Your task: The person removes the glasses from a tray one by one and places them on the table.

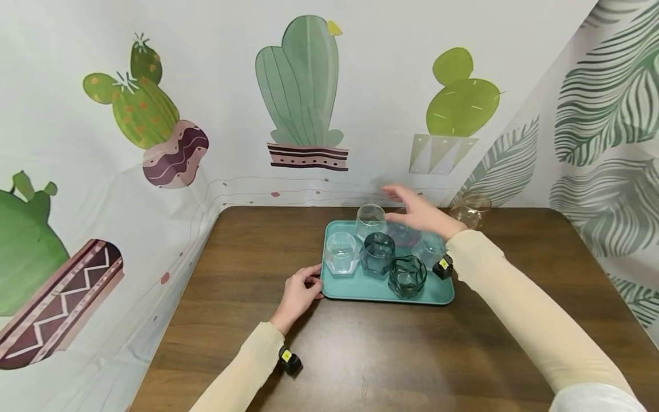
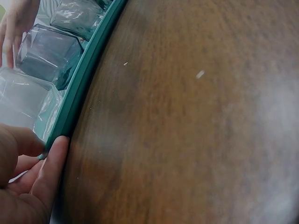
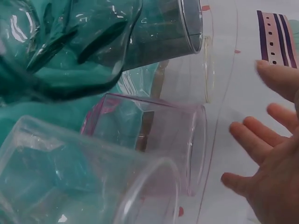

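On the brown table a teal tray point(image 1: 355, 292) carries several glasses. My left hand point(image 1: 298, 292) pinches its left rim between thumb and fingers, which the left wrist view shows closely. Over the back of the tray my right hand point(image 1: 421, 214) hovers with spread fingers, holding nothing. Below it stands a pink-tinted glass point(image 3: 154, 135), partly hidden in the head view. A clear glass point(image 1: 342, 253) stands at the tray's left, another clear glass point(image 1: 370, 223) behind it. A dark grey-blue glass point(image 1: 378, 254), a dark green wavy glass point(image 1: 407, 277) and a clear glass point(image 1: 429, 250) fill the rest.
Amber-tinted glassware point(image 1: 471, 210) stands at the table's back edge, right of the tray, partly behind the right forearm. A white wall hanging point(image 1: 370, 103) with printed cacti rises behind the table point(image 1: 247, 246).
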Demonstrator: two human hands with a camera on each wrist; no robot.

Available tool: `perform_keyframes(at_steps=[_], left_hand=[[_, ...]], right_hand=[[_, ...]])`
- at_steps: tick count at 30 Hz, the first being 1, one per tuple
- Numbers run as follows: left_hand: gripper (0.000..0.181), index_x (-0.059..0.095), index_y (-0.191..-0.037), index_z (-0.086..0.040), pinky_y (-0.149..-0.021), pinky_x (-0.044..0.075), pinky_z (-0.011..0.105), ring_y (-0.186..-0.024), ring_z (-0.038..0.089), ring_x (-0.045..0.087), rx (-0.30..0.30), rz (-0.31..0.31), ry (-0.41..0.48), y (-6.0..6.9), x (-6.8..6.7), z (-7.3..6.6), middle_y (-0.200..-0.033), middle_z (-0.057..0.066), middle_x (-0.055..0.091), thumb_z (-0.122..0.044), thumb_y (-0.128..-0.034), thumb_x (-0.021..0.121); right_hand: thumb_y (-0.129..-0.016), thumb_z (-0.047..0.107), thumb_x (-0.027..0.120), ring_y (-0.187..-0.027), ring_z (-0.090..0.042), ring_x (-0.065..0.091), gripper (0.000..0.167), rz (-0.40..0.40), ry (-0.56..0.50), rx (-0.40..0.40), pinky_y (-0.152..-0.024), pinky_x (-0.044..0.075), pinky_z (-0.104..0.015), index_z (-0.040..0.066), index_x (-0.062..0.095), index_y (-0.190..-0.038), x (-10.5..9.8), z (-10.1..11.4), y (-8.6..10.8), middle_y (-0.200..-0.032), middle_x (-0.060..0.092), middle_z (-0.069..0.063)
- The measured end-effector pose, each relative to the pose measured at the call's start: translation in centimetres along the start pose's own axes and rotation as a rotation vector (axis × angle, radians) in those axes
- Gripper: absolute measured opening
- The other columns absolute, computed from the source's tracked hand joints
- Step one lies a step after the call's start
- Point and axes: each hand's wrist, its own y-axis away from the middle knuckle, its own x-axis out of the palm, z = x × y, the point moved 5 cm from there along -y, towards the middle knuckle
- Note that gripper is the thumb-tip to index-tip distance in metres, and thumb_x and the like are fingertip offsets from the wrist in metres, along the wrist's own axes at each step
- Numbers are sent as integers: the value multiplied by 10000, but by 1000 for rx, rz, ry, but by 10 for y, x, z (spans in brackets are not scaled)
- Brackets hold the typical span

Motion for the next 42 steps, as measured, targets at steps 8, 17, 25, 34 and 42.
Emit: perform_keyframes(at_steps=[8,17,25,34,42], left_hand=[[459,653,-1382,10,-659,664,253,-950,232,674,7,0,5,0,0,1,-1232,182,664,57,-925,639],[456,654,-1372,25,-658,664,251,-955,233,680,-3,4,17,0,1,0,-1234,195,663,73,-918,636],[459,653,-1379,14,-658,665,254,-950,221,674,2,6,11,0,1,0,-1228,184,668,63,-923,639],[458,660,-1375,5,-653,664,254,-950,228,673,-2,-1,18,-1,0,3,-1216,186,669,72,-922,640],[457,662,-1371,6,-652,665,258,-949,227,675,11,-9,11,-1,0,1,-1220,187,671,77,-920,634]], right_hand=[[-967,178,746,-1471,-442,362,742,100,96,-11,-1234,336,-607,-15,369,-1576,13,-1,-14,-1610,369,-245],[-946,271,782,-1482,-435,352,820,160,118,13,-1212,355,-633,13,355,-1596,24,-3,-23,-1623,360,-234],[-938,319,785,-1492,-416,350,839,173,206,35,-1230,283,-672,26,359,-1599,30,-7,-31,-1624,385,-209],[-927,393,788,-1464,-418,410,874,205,277,117,-1211,54,-801,38,358,-1600,35,-10,-38,-1596,446,-198],[-914,430,788,-1415,-414,476,812,209,299,129,-1228,23,-780,40,436,-1533,34,-8,-41,-1524,538,-183]])
